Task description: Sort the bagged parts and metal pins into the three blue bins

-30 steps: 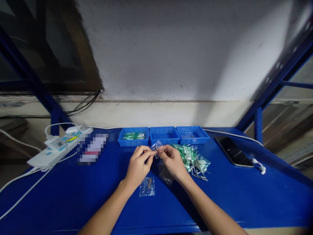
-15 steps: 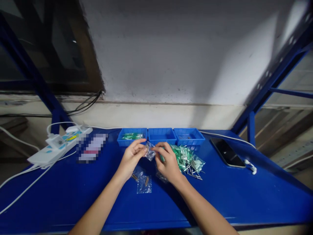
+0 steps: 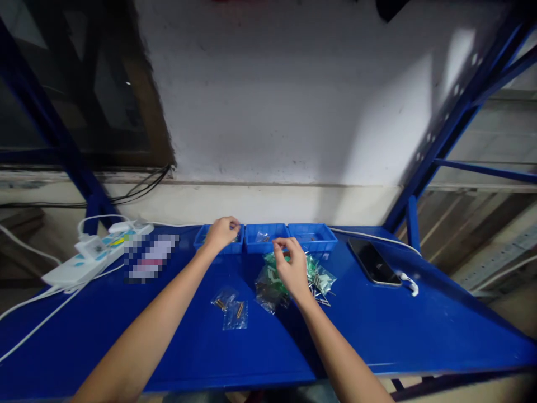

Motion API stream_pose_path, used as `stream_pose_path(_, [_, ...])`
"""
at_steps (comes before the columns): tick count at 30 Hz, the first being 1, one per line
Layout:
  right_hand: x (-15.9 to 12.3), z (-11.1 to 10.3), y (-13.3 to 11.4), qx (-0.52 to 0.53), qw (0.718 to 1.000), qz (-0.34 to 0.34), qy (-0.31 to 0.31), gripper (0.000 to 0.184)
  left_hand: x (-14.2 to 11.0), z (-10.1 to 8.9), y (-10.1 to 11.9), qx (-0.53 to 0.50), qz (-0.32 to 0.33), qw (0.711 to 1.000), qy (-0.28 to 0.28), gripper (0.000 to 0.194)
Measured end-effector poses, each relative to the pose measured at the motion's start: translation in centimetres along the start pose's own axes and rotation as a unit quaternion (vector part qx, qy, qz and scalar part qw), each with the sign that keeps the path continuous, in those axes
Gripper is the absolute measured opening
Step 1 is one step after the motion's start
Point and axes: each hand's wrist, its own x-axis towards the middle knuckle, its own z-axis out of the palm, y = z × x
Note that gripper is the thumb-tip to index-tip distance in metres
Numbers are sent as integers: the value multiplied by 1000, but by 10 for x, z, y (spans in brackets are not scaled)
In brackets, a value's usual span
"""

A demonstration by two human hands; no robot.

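Observation:
My left hand (image 3: 223,233) is over the left blue bin (image 3: 202,244), its fingers curled together; whatever they hold, if anything, is hidden. Above the front edge of the middle blue bin (image 3: 254,247) is my right hand (image 3: 291,267), thumb and fingertips drawn together, their contents too small to make out. A small clear bag (image 3: 262,237) lies inside that middle bin. Beneath and beside the right hand spreads a pile of green-and-silver packets (image 3: 312,266) with loose metal pins (image 3: 322,299). Two clear bags of brass-coloured pieces, one of them this bag (image 3: 235,314), lie in front.
A right blue bin (image 3: 312,245) adjoins the middle one. Dark clear bags (image 3: 268,294) lie left of the pile. A phone (image 3: 373,262) and white earphones (image 3: 410,284) are at right; a power strip (image 3: 90,257) with cables is at left.
My hands have parted: the left moved up to the left bin, the right stays near the pile. The clear bag has left my hands, and one now lies in the middle bin. The view shifted slightly.

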Motion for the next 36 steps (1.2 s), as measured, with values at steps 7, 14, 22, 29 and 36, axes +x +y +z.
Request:
stream_pose_path(7, [4,1,14,10,999,46,9,21,-3,-18,-13,115,-44,990,-68,10])
stream_pose_path(14, [4,3,18,9,999,46,20,23,-13,-2,55,151,150,944,252,24])
stream_pose_path(22, [17,-14,32,-10,995,58,80,25,-22,47,63,174,278,942,-74,32])
stream_pose_path(29, [25,-12,43,-94,995,8,41,25,-45,-22,15,62,159,927,-333,32])
stream_pose_path(36, [34,10,30,-156,976,-109,-105,19,-82,-31,-34,12,91,901,-425,47])
